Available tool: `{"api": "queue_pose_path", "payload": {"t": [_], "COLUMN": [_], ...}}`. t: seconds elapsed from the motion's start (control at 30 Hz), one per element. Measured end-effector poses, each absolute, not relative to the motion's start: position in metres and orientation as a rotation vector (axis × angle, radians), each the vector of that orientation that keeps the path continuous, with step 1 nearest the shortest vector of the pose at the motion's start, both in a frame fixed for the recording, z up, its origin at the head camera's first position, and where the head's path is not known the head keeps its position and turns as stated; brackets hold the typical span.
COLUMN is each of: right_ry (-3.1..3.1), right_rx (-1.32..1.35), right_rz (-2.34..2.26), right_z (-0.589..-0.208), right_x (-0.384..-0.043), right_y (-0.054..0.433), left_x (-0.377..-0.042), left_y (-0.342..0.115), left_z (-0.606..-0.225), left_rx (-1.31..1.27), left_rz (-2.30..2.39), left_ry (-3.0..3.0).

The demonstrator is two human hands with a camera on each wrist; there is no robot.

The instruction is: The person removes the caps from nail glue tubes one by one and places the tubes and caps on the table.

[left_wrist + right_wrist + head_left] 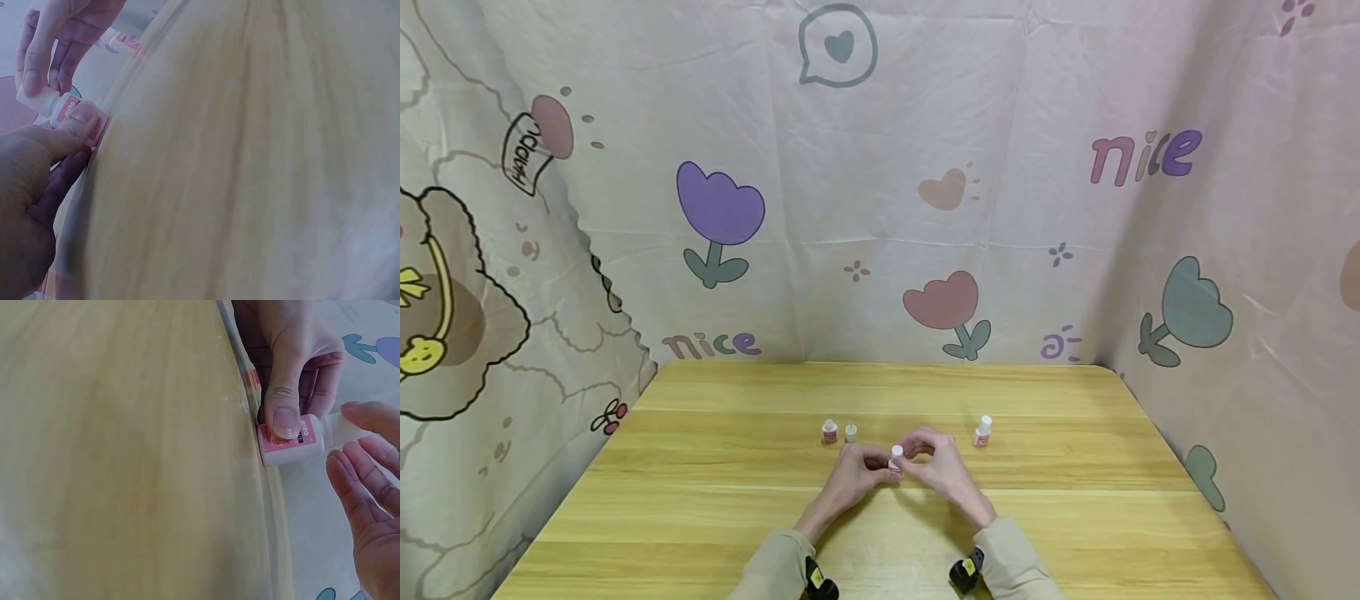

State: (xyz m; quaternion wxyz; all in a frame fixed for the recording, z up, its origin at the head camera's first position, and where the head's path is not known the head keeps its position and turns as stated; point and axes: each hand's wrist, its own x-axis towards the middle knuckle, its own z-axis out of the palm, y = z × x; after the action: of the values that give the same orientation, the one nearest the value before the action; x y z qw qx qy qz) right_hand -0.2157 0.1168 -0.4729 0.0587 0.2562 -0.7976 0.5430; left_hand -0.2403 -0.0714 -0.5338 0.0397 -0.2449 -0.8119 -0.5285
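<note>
Near the middle of the table, my left hand (856, 477) grips a small white bottle (290, 447) with a pink label, its thumb pressed over the label. The bottle stands upright, its base at the tabletop. My right hand (942, 463) pinches the white cap (342, 430) at the bottle's top between thumb and fingers. Left of the hands is another small pink-labelled bottle (830, 432) with a short, narrower top. Right beside it stands a loose white cap (851, 433). A third bottle (982, 432), with a tall white cap on, stands to the right of my right hand.
The wooden table (700, 517) reaches back to a patterned cloth (850, 208), which hangs behind it and on both sides. Dark wrist cameras (966, 572) sit at both sleeve cuffs.
</note>
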Motion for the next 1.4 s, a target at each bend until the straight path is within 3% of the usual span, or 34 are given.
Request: {"api": "queue_pose_path", "payload": {"t": [0.53, 1.0, 1.3, 1.4], "right_ry": [-2.407, -2.423, -2.43, -2.434], "right_rx": [0.8, 0.742, 0.792, 0.767], "right_rz": [1.652, 1.618, 1.684, 1.644], "right_z": [-0.507, -0.505, -0.474, -0.483], "right_x": [-0.235, -0.234, -0.217, -0.222], "right_y": [0.121, 0.12, 0.118, 0.118], "left_x": [-0.24, -0.24, -0.238, -0.238], "left_y": [-0.071, -0.071, -0.071, -0.071], "left_z": [-0.534, -0.533, -0.532, -0.531], "left_rx": [-0.738, -0.737, -0.754, -0.742], "left_rz": [-1.625, -1.619, -1.616, -1.609], "left_ry": [-2.491, -2.499, -2.481, -2.499]}}
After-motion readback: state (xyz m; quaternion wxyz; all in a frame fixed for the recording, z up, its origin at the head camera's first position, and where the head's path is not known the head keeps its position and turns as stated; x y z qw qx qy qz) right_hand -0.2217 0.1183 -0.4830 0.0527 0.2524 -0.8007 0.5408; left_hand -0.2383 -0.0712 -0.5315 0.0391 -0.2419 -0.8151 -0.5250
